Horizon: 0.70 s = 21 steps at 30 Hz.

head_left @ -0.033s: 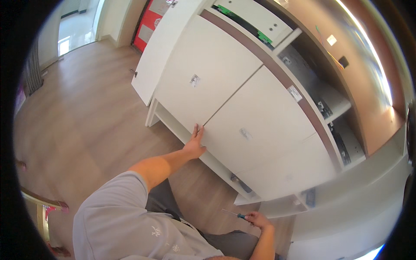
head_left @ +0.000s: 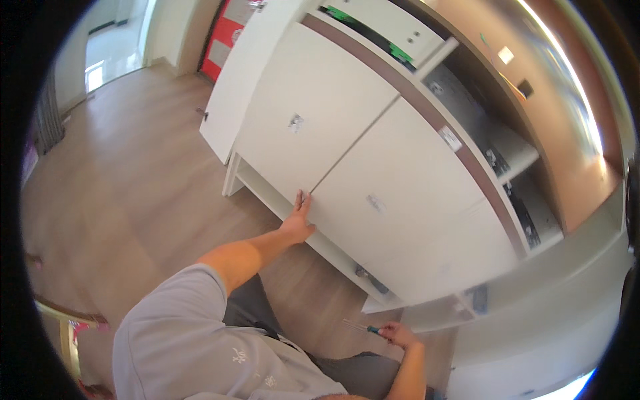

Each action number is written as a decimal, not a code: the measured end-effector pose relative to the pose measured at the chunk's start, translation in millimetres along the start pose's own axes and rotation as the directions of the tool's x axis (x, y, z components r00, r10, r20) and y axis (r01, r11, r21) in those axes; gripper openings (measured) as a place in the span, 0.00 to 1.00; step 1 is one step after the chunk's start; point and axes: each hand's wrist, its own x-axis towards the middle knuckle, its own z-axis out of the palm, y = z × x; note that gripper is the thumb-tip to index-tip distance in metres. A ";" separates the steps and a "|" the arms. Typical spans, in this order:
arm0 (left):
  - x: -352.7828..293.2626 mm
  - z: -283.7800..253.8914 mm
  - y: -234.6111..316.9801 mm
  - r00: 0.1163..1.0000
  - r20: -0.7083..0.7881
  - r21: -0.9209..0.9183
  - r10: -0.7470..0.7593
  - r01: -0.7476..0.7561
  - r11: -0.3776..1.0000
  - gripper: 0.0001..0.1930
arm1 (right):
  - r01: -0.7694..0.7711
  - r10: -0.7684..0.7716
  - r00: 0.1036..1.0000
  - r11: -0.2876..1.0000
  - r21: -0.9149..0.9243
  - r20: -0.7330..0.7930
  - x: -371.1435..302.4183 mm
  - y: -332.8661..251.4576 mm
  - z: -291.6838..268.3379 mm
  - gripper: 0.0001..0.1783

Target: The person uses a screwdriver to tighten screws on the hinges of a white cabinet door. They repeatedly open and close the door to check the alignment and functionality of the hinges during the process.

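My left hand (head_left: 297, 221) reaches forward with its fingers stretched out, the tips against the lower edge of the white cabinet doors. They touch where the left door (head_left: 327, 93) and the right door (head_left: 413, 187) meet at a narrow gap. Both doors are closed, each with a small sticker on its front. Low at the right, away from the cabinet, my right hand (head_left: 399, 335) is closed around the green handle of a screwdriver (head_left: 373, 329). Its thin metal shaft points left and looks blurred.
Another white door (head_left: 243, 80) stands swung out at the cabinet's left side. Above the doors are open drawer bays with dark drawer runners (head_left: 520, 213). Some small items (head_left: 370, 277) lie in the low open shelf. Loose wires (head_left: 510, 83) hang at the back panel. Wooden floor (head_left: 133, 180) extends left.
The view has shifted very slightly. The screwdriver's shaft is more blurred than before, and my left hand stays at the door gap.
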 end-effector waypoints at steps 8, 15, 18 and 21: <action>37.6 16.0 -8.3 0.989 -0.143 0.064 0.021 -0.012 0.998 0.55 | 0.124 -0.132 0.991 0.957 -0.262 -0.010 -15.2 -53.9 -10.7 0.24; 37.3 16.9 80.9 0.957 -0.230 0.053 0.176 -0.169 0.984 0.54 | 0.176 -0.159 0.984 0.929 -0.326 0.080 -2.2 -71.9 5.2 0.27; 49.7 22.1 90.6 0.923 -0.272 0.171 0.272 -0.232 0.957 0.54 | 0.253 -0.228 0.968 0.887 -0.386 0.110 9.9 -65.2 4.1 0.30; 36.6 26.6 124.3 0.866 -0.307 0.288 0.394 -0.310 0.906 0.53 | 0.373 -0.364 0.926 0.837 -0.400 0.102 15.4 -55.7 3.4 0.29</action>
